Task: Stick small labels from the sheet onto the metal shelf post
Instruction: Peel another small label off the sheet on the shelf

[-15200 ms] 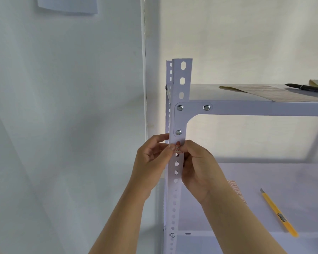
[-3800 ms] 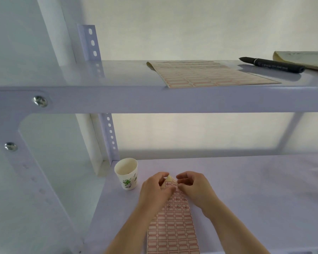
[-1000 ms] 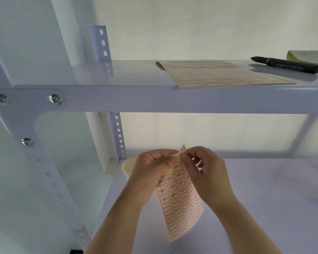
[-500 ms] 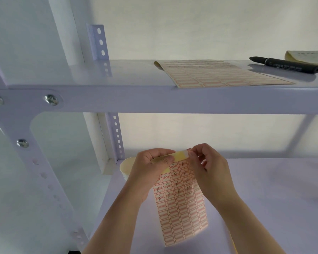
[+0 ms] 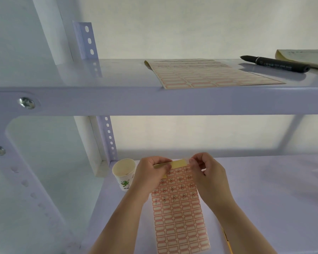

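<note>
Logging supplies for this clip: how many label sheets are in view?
2. One label sheet is held at its top edge by the left hand and right hand; the second sheet lies on the upper shelf.

Label sheet held by left hand and right hand: handwritten "B" on the red-bordered labels in the rows just below the fingertips, about five rows; rows further down from the fingers are blank. Paper cup just left of the left hand's fingers: green cartoon print with small dark characters under it, too small to read. Black pen on the upper shelf, well above the right fingers: pale lettering along the barrel, unreadable.
</note>
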A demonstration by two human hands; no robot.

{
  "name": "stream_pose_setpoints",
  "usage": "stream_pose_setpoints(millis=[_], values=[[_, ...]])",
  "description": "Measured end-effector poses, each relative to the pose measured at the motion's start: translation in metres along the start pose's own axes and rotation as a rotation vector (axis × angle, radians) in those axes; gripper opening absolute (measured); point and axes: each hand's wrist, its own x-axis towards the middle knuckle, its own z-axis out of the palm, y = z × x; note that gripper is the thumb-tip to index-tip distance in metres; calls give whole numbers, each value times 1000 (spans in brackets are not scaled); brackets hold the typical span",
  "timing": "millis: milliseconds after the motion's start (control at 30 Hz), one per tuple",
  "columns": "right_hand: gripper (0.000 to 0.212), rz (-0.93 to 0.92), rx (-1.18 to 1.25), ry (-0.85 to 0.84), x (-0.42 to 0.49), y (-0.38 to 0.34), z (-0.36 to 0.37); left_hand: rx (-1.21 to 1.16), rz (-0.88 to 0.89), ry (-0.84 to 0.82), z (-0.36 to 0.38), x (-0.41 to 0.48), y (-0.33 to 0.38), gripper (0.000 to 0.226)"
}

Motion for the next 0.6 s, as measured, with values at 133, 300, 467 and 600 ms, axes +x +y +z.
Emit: stream_pose_setpoints(millis=[133,300,467,600], values=[[15,15,-3,-57,-2,5,3,2,-12,2,4,0,-2,11],[14,9,2,-113,-1,7,5,-13,10,29,4,0,-2,11],[13,-23,-21,-170,-3,4,11,-29,29,35,5,0,-4,10],[14,-5,-4,-126,-2,4,13,-3,16,72,5,6,-10,12]])
